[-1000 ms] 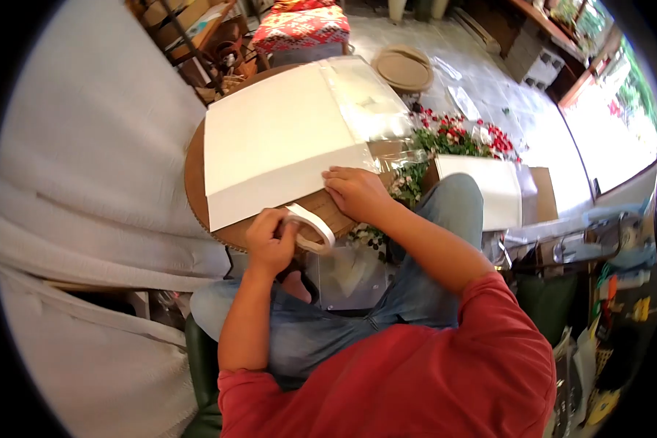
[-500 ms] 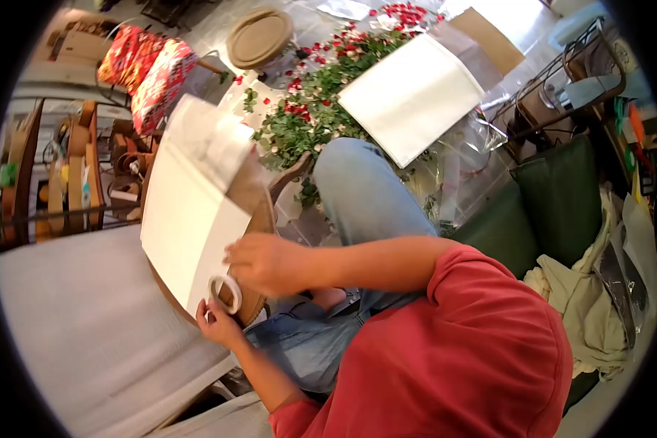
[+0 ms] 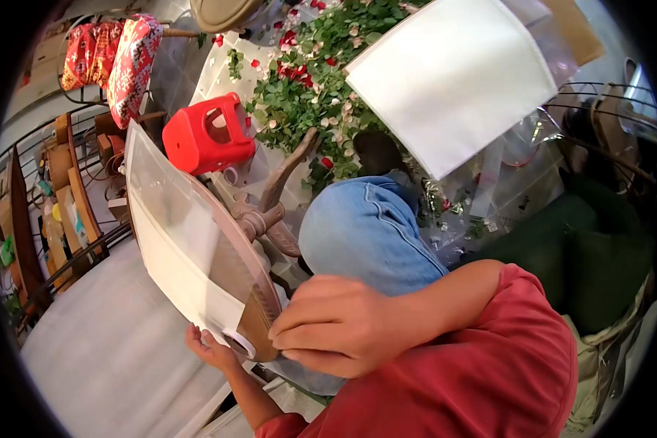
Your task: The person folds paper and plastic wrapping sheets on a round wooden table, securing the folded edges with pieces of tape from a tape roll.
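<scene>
A round wooden table (image 3: 264,299) carries white sheets (image 3: 190,277) with a clear plastic sleeve (image 3: 169,190) over their far part. A roll of tape (image 3: 239,343) lies at the table's near edge, partly past the sheet's corner. Right beside it is my left hand (image 3: 213,352), its fingers apart at the rim of the table. My right hand (image 3: 336,321) hovers over the table's right edge, fingertips pressed together against the thumb. Whatever those fingers may pinch, I cannot tell.
Past the table stands a red plastic stool (image 3: 208,135). Green leaves and red petals (image 3: 314,95) cover the floor ahead, with a stack of white sheets (image 3: 452,80) over part of them. A grey-white covered surface (image 3: 109,350) is at the left, dark green cushions (image 3: 584,248) at the right.
The tape roll, upright at my left fingers before, now lies flat on the table. My right hand has moved right, away from it. The view has shifted, bringing the red stool into sight.
</scene>
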Available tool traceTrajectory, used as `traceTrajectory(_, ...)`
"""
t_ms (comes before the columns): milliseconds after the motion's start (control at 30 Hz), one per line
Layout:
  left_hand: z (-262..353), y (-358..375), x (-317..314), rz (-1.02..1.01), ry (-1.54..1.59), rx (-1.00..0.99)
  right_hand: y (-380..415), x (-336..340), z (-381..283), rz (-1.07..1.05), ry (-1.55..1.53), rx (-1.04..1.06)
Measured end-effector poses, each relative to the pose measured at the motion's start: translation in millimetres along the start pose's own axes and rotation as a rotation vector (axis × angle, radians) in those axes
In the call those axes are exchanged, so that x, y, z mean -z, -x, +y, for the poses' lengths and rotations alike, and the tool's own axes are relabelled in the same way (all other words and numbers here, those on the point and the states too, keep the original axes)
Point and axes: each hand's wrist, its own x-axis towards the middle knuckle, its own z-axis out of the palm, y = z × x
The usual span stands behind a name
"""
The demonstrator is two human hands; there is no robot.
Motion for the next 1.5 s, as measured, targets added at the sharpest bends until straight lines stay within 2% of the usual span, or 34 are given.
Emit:
traceTrajectory(67,2.3,-13.3,1.3,-0.041,-0.025,0.014,-5.2,14.6,11.6,0.012,-0.006,-0.071)
traceTrajectory(200,1.8,-18.5,-3.9,-0.090,-0.001,0.009,-24.7,34.4,37.2,0.046,0.023,-0.076)
traceTrajectory(267,1.4,-12.7,-3.5,-0.072,-0.031,0.004,-34.9,39.6,46.3,0.069,0.111,-0.186)
traceTrajectory(400,9.8,2.6,7.1,-0.055,-0.065,0.024,-40.3,24.1,44.7,0.008,0.199,-0.091)
traceTrajectory(467,0.6,18.1,10.4,0.019,-0.035,-0.017,-39.6,19.1,40.6,-0.061,0.204,-0.031)
traceTrajectory(533,9.2,31.0,21.0,0.015,-0.012,-0.068,-42.2,9.5,27.0,-0.129,0.340,0.018)
traceTrajectory(733,8.5,75.1,42.4,-0.042,0.107,-0.052,-43.5,-64.6,-15.9,-0.449,0.446,0.134)
traceTrajectory(833,10.8,87.2,39.7,-0.047,0.237,0.198,-39.2,-133.2,-23.5,-0.633,0.503,0.169)
traceTrajectory(900,3.6,85.8,31.4,-0.059,0.262,0.253,-30.8,-174.1,-23.1,-0.747,0.560,0.179)
traceTrajectory(967,5.2,73.7,28.0,-0.051,0.313,0.290,-23.6,-208.6,-13.7,-0.900,0.738,0.036)
traceTrajectory(1000,10.3,63.8,29.2,-0.122,0.294,0.313,-22.2,-223.4,-6.1,-0.920,0.760,0.060)
traceTrajectory(1033,12.6,57.5,30.3,-0.193,0.275,0.334,-23.0,-236.9,2.5,-0.948,0.884,-0.018)
traceTrajectory(1067,11.1,53.5,29.2,-0.168,0.303,0.334,-26.2,-246.9,9.2,-0.968,1.009,-0.096)
traceTrajectory(1133,6.8,49.8,24.5,-0.203,0.145,0.198,-30.6,-259.1,22.6,-1.021,1.109,-0.123)
traceTrajectory(1200,9.7,52.5,27.0,-0.159,0.224,0.191,-33.4,-267.0,28.5,-1.065,1.201,-0.159)
traceTrajectory(1267,10.1,64.9,25.0,0.015,0.458,0.182,-36.4,-269.3,32.3,-1.109,0.930,-0.448)
traceTrajectory(1300,14.0,73.9,24.4,0.139,0.480,0.112,-40.8,-271.2,30.1,-1.174,0.854,-0.620)
traceTrajectory(1333,16.6,77.0,23.7,0.142,0.491,0.126,-37.8,-269.5,33.6,-1.188,0.865,-0.625)
traceTrajectory(1400,21.7,85.6,25.1,0.289,0.539,-0.093,-24.8,-264.2,37.5,-1.003,0.126,-0.928)
traceTrajectory(1467,21.6,84.2,34.9,0.251,0.607,-0.115,-33.2,-264.9,29.4,-1.035,0.117,-1.019)
traceTrajectory(1500,22.9,83.9,44.0,0.133,0.772,-0.010,-31.5,-264.1,26.7,-1.056,0.174,-0.924)
